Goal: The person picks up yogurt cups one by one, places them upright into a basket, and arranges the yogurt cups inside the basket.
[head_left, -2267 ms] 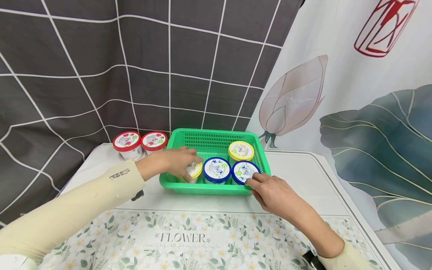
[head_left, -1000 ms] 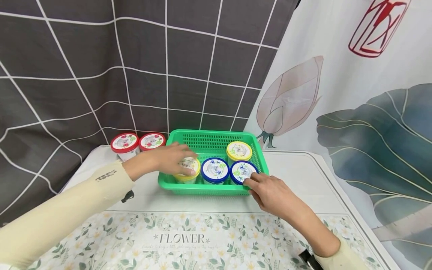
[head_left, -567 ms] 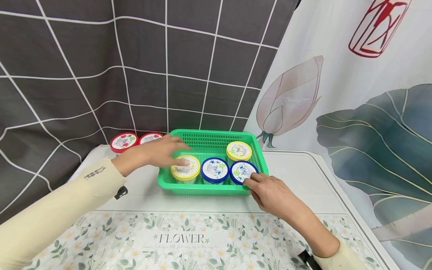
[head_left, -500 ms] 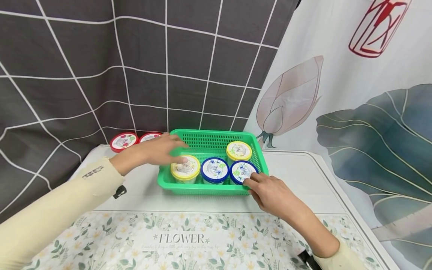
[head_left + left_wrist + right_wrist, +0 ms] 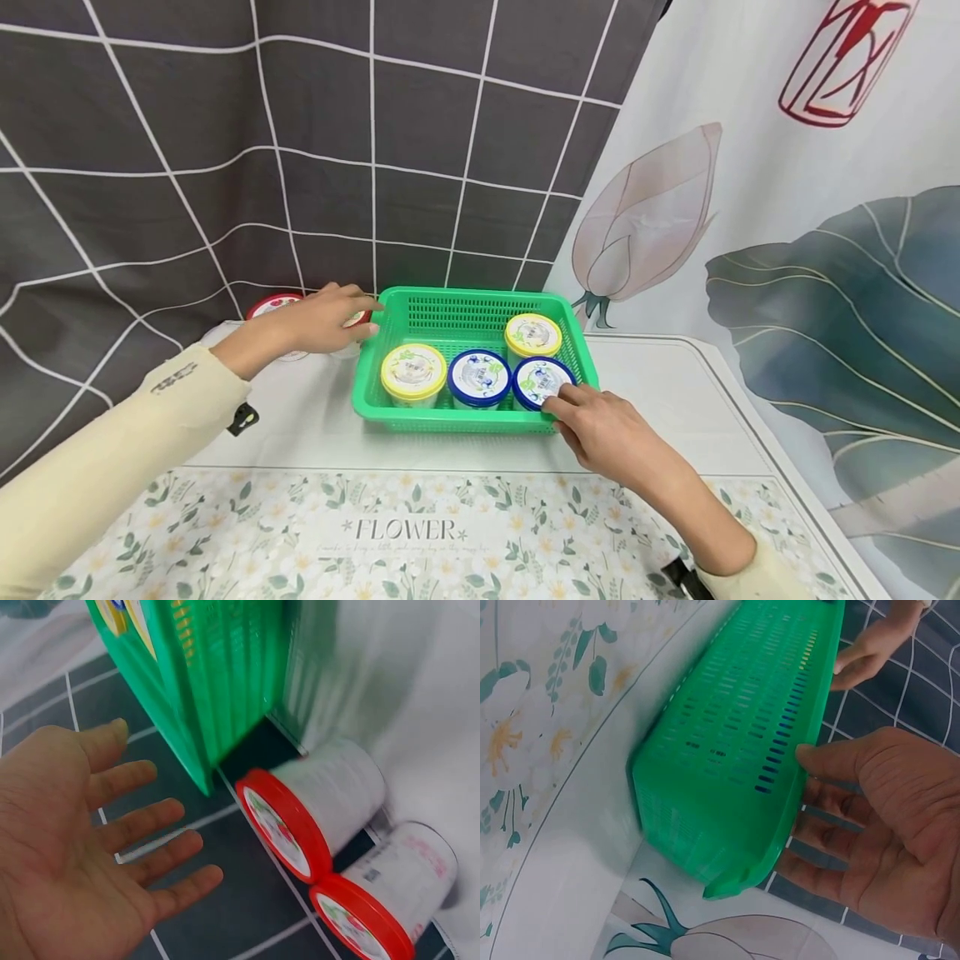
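My left hand (image 5: pixel 326 323) hovers left of the green plastic basket (image 5: pixel 468 424), over the nearer of two red-lidded tubs. Its fingers are spread and hold nothing in the left wrist view, apart from the red-lidded tub (image 5: pixel 285 825) by the basket and the second red-lidded tub (image 5: pixel 361 922) beside it. My right hand (image 5: pixel 609 429) grips the basket's front rim near its right corner, thumb outside and fingers inside. Inside stand a yellow-lidded tub (image 5: pixel 414 372) at front left, two blue-lidded tubs, the middle one (image 5: pixel 480 377) and the right one (image 5: pixel 534 377), and another yellow-lidded tub (image 5: pixel 533 334) behind.
The white table (image 5: pixel 645 375) has a flowered mat (image 5: pixel 405 575) along its near side. A dark grid-patterned cloth (image 5: pixel 322 108) hangs close behind the basket. To the right hangs a pale curtain (image 5: pixel 750 192) with printed flowers and leaves.
My left hand has let go of the front-left yellow-lidded tub, risen off it and moved left, out of the basket to the red-lidded tubs. My right hand has stayed on the rim.
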Available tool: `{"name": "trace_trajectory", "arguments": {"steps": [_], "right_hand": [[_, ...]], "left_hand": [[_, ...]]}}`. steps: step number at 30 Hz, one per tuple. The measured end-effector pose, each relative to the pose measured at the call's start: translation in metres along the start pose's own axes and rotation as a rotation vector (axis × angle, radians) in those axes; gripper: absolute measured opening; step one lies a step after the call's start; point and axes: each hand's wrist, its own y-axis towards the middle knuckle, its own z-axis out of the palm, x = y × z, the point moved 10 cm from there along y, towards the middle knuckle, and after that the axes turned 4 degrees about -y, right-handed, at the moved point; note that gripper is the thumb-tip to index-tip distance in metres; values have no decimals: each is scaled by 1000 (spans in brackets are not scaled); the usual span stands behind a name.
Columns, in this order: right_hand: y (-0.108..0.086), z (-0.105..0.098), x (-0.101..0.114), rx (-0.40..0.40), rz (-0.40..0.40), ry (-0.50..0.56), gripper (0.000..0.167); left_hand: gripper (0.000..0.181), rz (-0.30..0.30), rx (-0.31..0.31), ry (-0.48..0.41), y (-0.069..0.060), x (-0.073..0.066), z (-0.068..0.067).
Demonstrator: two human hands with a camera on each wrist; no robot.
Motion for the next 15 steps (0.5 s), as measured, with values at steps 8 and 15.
{"name": "trace_trajectory", "arguments": {"steps": [8, 15], "right_hand": [[-1, 0, 0, -1, 0, -3, 21], [0, 0, 1, -4, -3, -3, 22]], "left_hand": [[43, -38, -19, -6, -3, 31, -8], [49, -101, -4, 10, -7, 51, -8]]}}
